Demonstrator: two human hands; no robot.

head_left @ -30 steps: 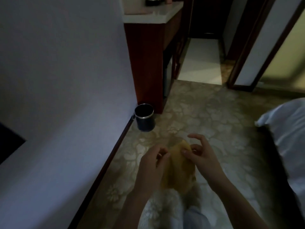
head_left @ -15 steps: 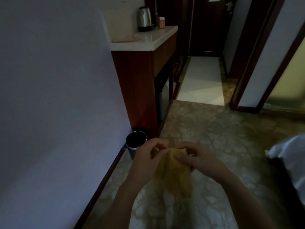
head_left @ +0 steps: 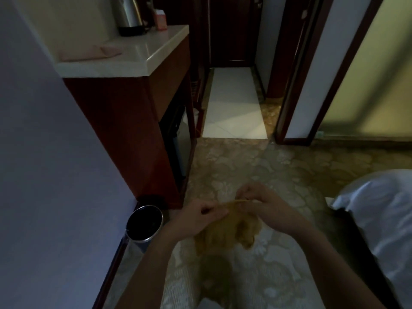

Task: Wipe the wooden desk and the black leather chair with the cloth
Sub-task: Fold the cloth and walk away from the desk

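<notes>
A yellow cloth (head_left: 225, 235) hangs in front of me over the patterned carpet. My left hand (head_left: 196, 219) pinches its top edge on the left side. My right hand (head_left: 265, 206) pinches the same edge on the right, so the edge is stretched between both hands and the rest droops below them. No wooden desk or black leather chair shows in this view.
A dark cylindrical bin (head_left: 145, 224) stands by the wall on the left. Behind it rises a red-brown cabinet (head_left: 124, 121) with a pale top carrying a kettle (head_left: 130, 16). White bedding (head_left: 379, 215) lies at right. A tiled hallway (head_left: 234, 103) leads ahead to a dark door.
The view has lifted and moved forward, so the cabinet and bin look nearer. My hands have pulled apart along the cloth's top edge, spreading it wider than before.
</notes>
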